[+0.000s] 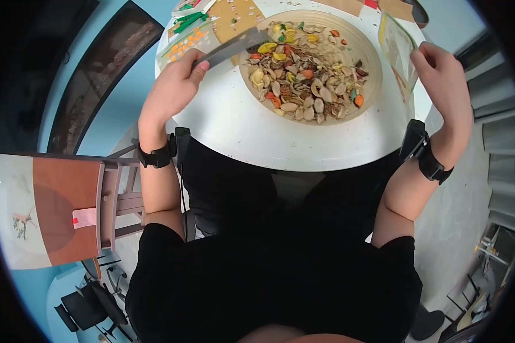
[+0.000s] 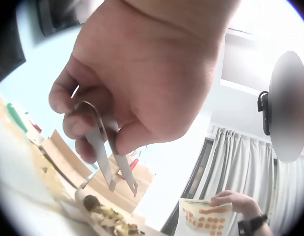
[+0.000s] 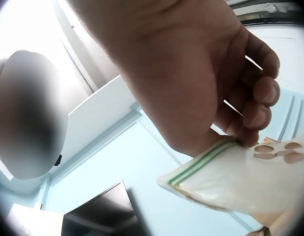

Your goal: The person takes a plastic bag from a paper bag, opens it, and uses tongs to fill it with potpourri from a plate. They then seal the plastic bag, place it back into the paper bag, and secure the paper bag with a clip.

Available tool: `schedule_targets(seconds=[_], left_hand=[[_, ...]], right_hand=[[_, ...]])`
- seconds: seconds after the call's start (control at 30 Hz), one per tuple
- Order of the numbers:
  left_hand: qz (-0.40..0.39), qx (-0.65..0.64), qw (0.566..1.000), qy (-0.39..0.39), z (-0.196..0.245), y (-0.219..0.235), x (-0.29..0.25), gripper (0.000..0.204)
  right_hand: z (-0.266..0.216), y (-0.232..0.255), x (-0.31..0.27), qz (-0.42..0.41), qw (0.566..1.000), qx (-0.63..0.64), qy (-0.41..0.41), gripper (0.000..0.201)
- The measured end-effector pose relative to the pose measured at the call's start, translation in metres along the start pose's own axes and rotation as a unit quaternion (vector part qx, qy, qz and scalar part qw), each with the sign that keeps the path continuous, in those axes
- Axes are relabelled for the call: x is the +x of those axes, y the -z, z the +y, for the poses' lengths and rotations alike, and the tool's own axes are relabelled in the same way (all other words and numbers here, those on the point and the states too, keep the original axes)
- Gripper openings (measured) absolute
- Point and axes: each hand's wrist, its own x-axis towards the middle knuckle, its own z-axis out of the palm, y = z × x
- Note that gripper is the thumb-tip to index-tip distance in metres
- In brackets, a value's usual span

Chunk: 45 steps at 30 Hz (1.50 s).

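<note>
My left hand (image 1: 171,86) grips metal tongs (image 1: 234,48) with thumb and fingers. In the left wrist view the two prongs of the tongs (image 2: 123,167) stand slightly apart with nothing between them. Their tips reach over the back left of a round tan plate (image 1: 373,68), heaped with dried slices and mushroom-like pieces (image 1: 309,86), some yellow, orange or green. To the plate's right, my right hand (image 1: 445,74) pinches the top edge of a clear zip bag (image 1: 396,48). Orange-brown dots show on this bag (image 3: 230,182) in the right wrist view, beside its green-striped seal.
A second bag with orange dots (image 1: 190,44) lies on the white table (image 1: 257,146) at the left. Behind it are green items (image 1: 190,20) and a speckled tan sheet (image 1: 237,16). Brown paper (image 1: 397,8) sits at the back right. Small crumbs dot the table front.
</note>
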Motion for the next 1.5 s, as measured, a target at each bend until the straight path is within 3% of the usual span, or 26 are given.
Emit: schedule_targets(seconds=[0.07,0.17,0.4,0.5,0.63,0.67,0.93,1.3,1.5], left_hand=[[0.009,0.026,0.999,-0.017,-0.007,-0.003,0.003,0.027],[-0.018,0.083,0.995,0.055,0.021,0.001,0.012,0.031],[-0.012,0.06,0.994,-0.094,0.016,-0.029,0.048,0.034],[-0.022,0.046,0.996,-0.075,0.02,-0.021,0.059,0.036],[0.01,-0.039,0.999,0.024,0.006,0.008,0.056,0.031],[-0.015,-0.018,0.999,0.042,0.001,0.011,0.053,0.027],[-0.083,-0.022,0.996,0.003,-0.005,0.002,0.045,0.024],[-0.016,-0.086,0.994,-0.067,0.004,0.004,0.049,0.021],[0.022,-0.199,0.966,-0.162,0.037,-0.016,0.048,0.017]], right_hand=[[0.004,-0.012,0.006,-0.038,0.999,0.009,-0.007,0.03],[0.005,-0.023,0.009,-0.053,0.998,0.033,-0.022,0.029],[0.017,-0.034,0.015,-0.063,0.994,0.076,-0.039,0.031],[0.014,-0.037,0.017,-0.063,0.994,0.082,-0.035,0.031],[0.005,-0.04,0.014,-0.081,0.992,0.089,-0.044,0.031],[0.001,-0.041,0.014,-0.08,0.992,0.088,-0.043,0.031],[-0.009,-0.051,0.012,-0.091,0.992,0.071,-0.057,0.032],[-0.029,-0.067,0.001,-0.031,0.998,0.055,-0.014,0.028],[-0.047,-0.07,-0.005,-0.029,0.997,0.068,-0.002,0.026]])
